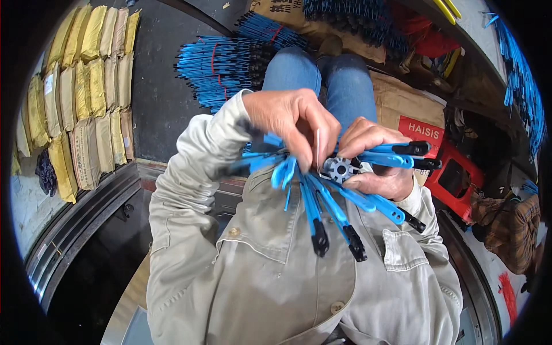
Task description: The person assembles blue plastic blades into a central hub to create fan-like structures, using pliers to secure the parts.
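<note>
My right hand [379,161] grips a round grey notched hub [338,169] between thumb and fingers. Flat blue ribs [328,202] fan out around the hub, several with black ends and some with small holes. Close above the hub, the fingers of my left hand [296,123] are pinched on a thin pale wire-like piece [318,146], whose lower end reaches the hub's edge. More blue ribs spread out beneath my left hand, partly blurred. The whole assembly hangs over my lap, in front of my beige jacket [276,287].
Bundles of blue ribs [213,69] with red ties lie beyond my knees on a dark surface. Rows of yellow and tan wrapped packs [95,98] line the left. A brown sack [397,103] and a red plastic frame [457,190] are at the right; loose blue ribs [520,86] hang at far right.
</note>
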`<state>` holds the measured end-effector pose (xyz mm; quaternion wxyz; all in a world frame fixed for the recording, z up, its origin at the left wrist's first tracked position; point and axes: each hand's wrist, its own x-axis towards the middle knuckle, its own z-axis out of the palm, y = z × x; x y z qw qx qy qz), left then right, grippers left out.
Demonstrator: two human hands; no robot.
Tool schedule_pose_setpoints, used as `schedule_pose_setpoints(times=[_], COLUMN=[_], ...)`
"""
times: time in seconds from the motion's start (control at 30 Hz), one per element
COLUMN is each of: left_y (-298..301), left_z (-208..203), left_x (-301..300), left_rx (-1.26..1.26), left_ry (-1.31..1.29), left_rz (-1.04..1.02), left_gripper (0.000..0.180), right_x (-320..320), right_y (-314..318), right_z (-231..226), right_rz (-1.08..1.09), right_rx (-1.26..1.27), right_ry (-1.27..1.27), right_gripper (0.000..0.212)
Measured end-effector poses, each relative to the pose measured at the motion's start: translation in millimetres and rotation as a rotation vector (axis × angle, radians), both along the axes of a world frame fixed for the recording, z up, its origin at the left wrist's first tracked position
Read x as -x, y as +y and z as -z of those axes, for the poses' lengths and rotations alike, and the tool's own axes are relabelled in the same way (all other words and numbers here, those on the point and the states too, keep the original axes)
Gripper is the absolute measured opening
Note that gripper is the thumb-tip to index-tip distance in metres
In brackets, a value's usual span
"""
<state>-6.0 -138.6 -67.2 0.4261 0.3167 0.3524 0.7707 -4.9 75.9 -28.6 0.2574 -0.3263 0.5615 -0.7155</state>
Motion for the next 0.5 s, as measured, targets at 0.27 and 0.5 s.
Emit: schedule_pose_setpoints(times=[0.27,0.5], left_y=[1.4,4.7], left_z=[-19.8,-21.1], left_x=[-15.1,-20.6], left_rx=[0.170,0.198], left_ry=[0.289,0.269], left_rz=[-0.253,-0.333], left_gripper=[0.015,0.017], right_x=[8.7,9.9], right_y=[-1.4,2.5], right_z=[-7.8,-9.7], right_rz=[-0.117,-0.159], right_rx=[-0.039,-0.041], right_ry=[0.088,0.078], right_gripper=[0.032,0.032])
